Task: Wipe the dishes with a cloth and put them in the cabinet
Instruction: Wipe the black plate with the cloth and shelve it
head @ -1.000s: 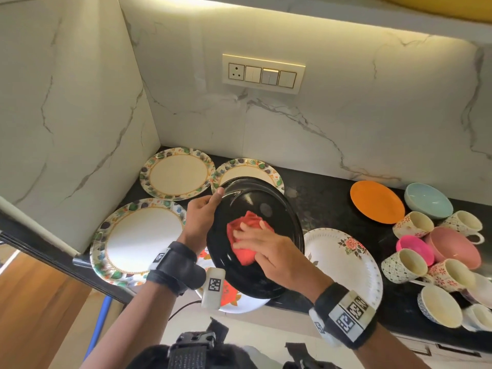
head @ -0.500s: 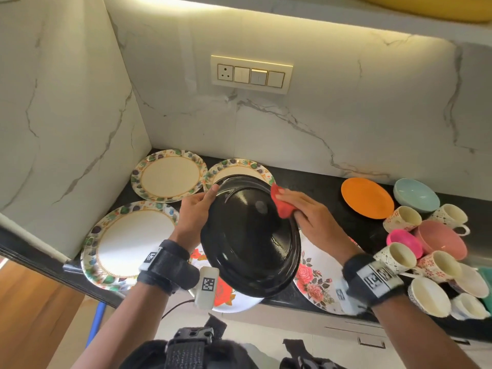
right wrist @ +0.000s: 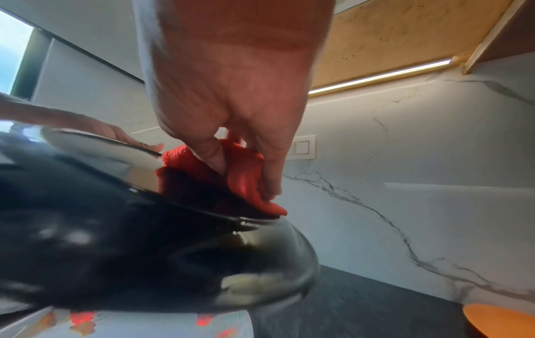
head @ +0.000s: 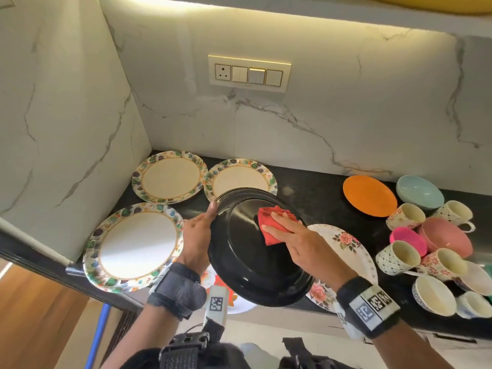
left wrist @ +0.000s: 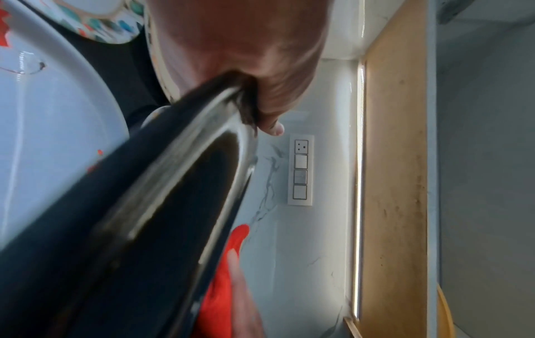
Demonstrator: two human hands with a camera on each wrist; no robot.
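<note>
A glossy black plate (head: 247, 257) is held tilted above the counter's front edge. My left hand (head: 198, 233) grips its left rim, thumb on the face and fingers behind; the left wrist view shows that rim (left wrist: 144, 228) wedged in the hand (left wrist: 246, 57). My right hand (head: 295, 235) presses a folded red cloth (head: 269, 222) onto the plate's upper right face. In the right wrist view, thumb and fingers (right wrist: 231, 91) pinch the cloth (right wrist: 196, 169) against the plate (right wrist: 144, 251).
Three leaf-bordered plates (head: 138, 243) lie on the black counter (head: 314, 193) at left, and floral plates (head: 343, 246) under the black one. An orange plate (head: 368, 195), a blue bowl (head: 419, 191) and several cups (head: 399, 255) crowd the right. A cabinet underside (head: 292, 12) hangs overhead.
The cloth went from the plate's middle up to its far right rim, then came back onto the upper right face. My left hand kept its grip on the rim.
</note>
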